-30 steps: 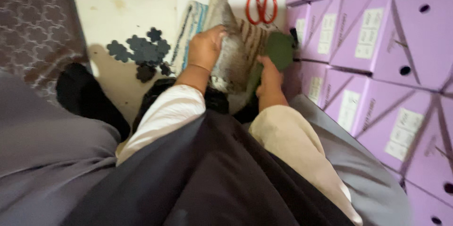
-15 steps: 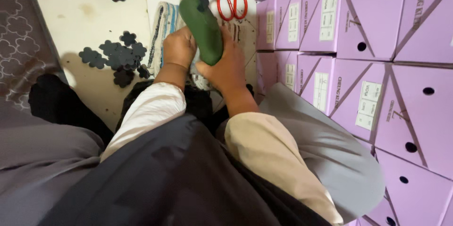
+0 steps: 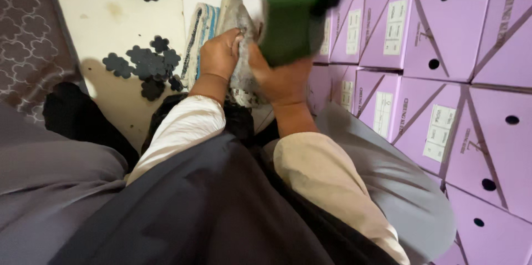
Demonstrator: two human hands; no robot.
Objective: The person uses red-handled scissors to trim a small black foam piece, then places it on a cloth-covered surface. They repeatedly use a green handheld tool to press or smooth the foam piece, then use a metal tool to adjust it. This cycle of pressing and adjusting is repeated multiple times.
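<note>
Hands at work over a grey shoe upper [image 3: 239, 38], seen from above by a seated person on a pale floor [image 3: 111, 21]. The left hand [image 3: 220, 54] is closed around the grey piece, fingers wrapped over its near edge, apparently to steady it. The right hand [image 3: 282, 79] is clenched on the lower end of a green tool [image 3: 293, 10], which rises toward the top of the view and is blurred, so its exact kind cannot be told; its grip low on the body looks suited to bearing the tool down against the grey material. The grey piece stands point-up between the two hands, just above the person's lap, resting against a striped blue and white cloth [image 3: 200, 32] on the floor, probably there as padding. Cream sleeves [image 3: 183, 126] and a dark apron-like cloth [image 3: 210, 204] fill the foreground. Scattered black flower-shaped cut-outs [image 3: 141, 68] lie near the left hand, more of them at the top edge. Stacked lilac cardboard boxes [image 3: 443, 65] with round holes line the right side, close enough to be within arm's reach. A patterned grey mat [image 3: 27, 27] borders the floor at far left.
</note>
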